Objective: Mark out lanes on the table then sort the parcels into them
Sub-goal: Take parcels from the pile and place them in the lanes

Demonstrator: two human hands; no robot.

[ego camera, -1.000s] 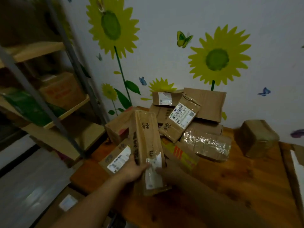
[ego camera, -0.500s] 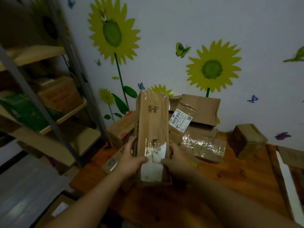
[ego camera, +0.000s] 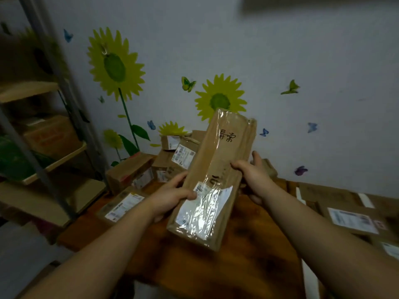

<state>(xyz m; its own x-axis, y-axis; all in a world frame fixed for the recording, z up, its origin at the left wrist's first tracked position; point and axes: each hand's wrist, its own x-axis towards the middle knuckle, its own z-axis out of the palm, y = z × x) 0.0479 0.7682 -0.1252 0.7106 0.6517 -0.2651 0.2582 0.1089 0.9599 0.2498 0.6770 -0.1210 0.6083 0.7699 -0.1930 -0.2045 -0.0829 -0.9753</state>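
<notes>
a: grip first?
b: left grip (ego camera: 172, 197) clamped on the long parcel (ego camera: 222, 160) at its lower left edge, thumb reaching onto the shipping label (ego camera: 207, 208). right grip (ego camera: 254, 173) clamped on the right edge higher up, thumb on the front face, fingers round the back.
a: and the parcel?
b: in the air above the desk (ego camera: 216, 275), clear of it. near end low, far end tipped up and to the right. brown card under glossy clear wrap. handwriting near the top, too blurred to read.
a: around it?
b: unsorted heap of parcels (ego camera: 172, 158) behind, at the desk's back-left corner against the sunflower wall. one flat parcel (ego camera: 122, 205) at the left edge. more flat parcels (ego camera: 354, 216) lie to the right. pale strip (ego camera: 309, 275) by the right forearm, maybe a lane mark. cannot tell.
a: step in hand?
b: my judgement: checking it, then carrying it to a lane. to do it well, hold with both grips until it is down, since the wrap looks slick and the parcel is long. read label and handwriting before moving. carry it over the heap, not through it. lay it flat, label up, long side along the lane, not across a mark.
</notes>
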